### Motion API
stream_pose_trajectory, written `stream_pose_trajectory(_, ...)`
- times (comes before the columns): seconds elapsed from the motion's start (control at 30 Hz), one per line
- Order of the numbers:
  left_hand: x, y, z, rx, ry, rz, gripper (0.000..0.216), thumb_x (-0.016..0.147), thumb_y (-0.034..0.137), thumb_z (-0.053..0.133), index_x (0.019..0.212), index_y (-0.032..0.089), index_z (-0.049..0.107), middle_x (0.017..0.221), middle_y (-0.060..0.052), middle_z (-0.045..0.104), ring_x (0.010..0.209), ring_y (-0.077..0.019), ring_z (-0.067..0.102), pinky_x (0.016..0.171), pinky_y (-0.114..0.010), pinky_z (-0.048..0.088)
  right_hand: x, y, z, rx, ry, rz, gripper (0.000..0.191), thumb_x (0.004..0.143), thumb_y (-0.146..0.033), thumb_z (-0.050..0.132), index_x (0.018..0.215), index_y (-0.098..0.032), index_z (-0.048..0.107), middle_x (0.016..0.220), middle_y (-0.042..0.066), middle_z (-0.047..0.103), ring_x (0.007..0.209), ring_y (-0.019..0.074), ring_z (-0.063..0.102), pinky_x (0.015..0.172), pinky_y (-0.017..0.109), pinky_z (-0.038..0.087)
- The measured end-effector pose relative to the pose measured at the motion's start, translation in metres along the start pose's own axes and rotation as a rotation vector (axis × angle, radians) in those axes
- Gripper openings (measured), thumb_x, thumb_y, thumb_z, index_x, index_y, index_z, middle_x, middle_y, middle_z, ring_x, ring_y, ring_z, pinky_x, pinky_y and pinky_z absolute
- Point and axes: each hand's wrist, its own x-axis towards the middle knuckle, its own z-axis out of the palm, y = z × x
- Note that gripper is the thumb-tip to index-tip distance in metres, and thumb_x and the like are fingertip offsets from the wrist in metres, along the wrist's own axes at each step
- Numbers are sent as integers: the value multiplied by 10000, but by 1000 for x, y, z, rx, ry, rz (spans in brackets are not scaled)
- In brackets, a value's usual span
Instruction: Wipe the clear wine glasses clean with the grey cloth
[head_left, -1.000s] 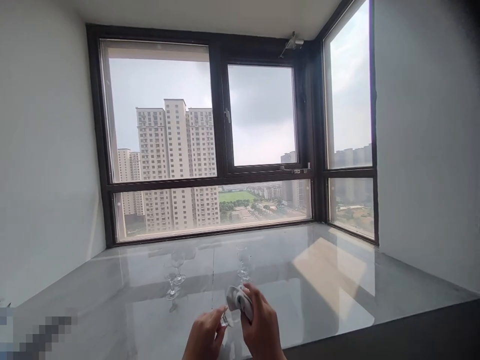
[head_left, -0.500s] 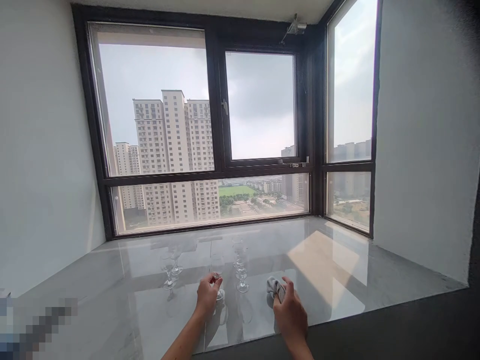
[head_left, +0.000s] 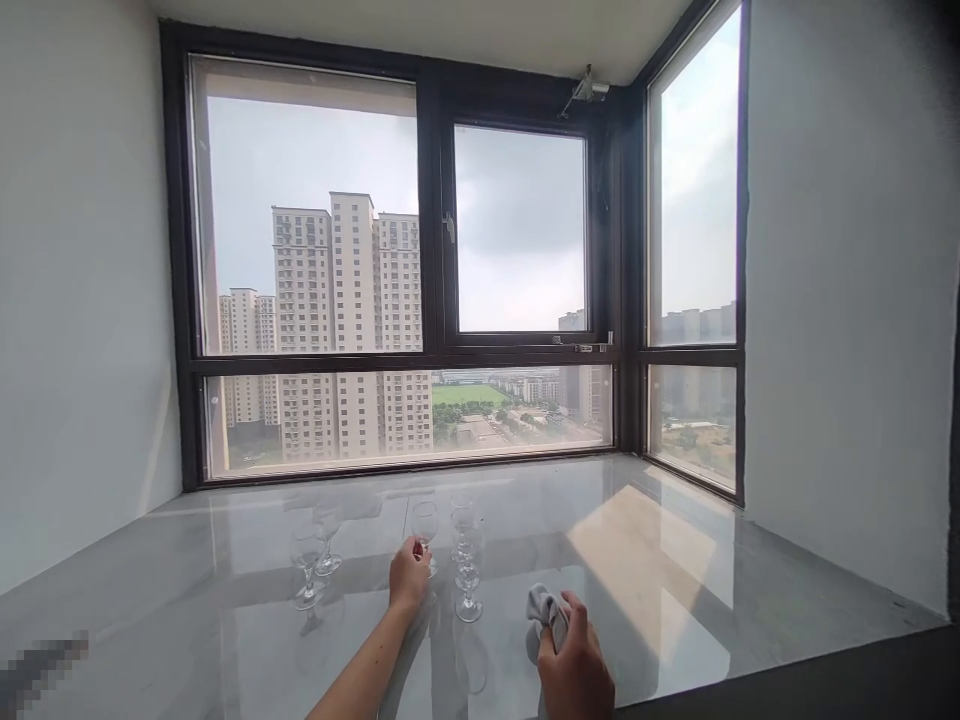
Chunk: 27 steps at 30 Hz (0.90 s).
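My left hand (head_left: pixel 410 575) is closed on the stem of a clear wine glass (head_left: pixel 425 520), its bowl upright above my fingers. The foot of that glass is partly hidden by the hand. Just right of it stand more clear stemmed glasses, the nearest a wine glass (head_left: pixel 469 580) with the others behind it in a row. Farther left are two upright glasses, a nearer glass (head_left: pixel 306 565) and one slightly behind (head_left: pixel 327 535). Bunched in the fingers of my right hand (head_left: pixel 576 655) is a grey cloth (head_left: pixel 545 608), low over the sill.
A glossy grey stone sill (head_left: pixel 225 620) runs up to a dark window frame (head_left: pixel 525 358), with a side pane at right. Plain walls close in both ends. The sill's front edge (head_left: pixel 810 655) shows at lower right. Sunlight falls across its right part.
My left hand has moved the glass farther back toward the window, beside the row of glasses. My right hand keeps the cloth, and the view has tilted up slightly.
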Motion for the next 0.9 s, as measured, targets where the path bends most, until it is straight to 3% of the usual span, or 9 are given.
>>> stream_pose_trajectory(0.2,2,-9,2,-19,20,-34,160,788,135,581,916,185,662,958,-63,741,768,-158,679,718,-242,459,1,0,-7,-43,-72,18,376,916,-362,470,1279,-281,521,1143,85,720,920,295,717,633,340,453)
stream_pose_trajectory(0.47,5,-19,-2,-102,63,-17,168,738,261,596,874,188,662,903,-93,726,843,-226,678,786,-312,495,0,-7,-12,-47,-94,67,406,915,-352,442,1304,-255,508,1198,106,714,995,307,708,662,349,472)
stream_pose_trajectory(0.6,5,-24,-4,-176,44,2,255,697,381,620,864,195,669,897,-101,735,847,-256,687,769,-344,516,-2,-5,-7,-35,-33,48,382,954,-366,377,1306,-270,491,1195,91,720,1005,293,716,677,341,480)
stream_pose_trajectory(0.9,-2,-19,-9,-319,47,-3,389,634,537,640,804,189,678,833,-119,748,834,-308,697,785,-407,523,-1,-2,-1,35,-12,107,410,936,-391,339,1313,-267,442,1172,117,740,1073,327,715,771,399,527)
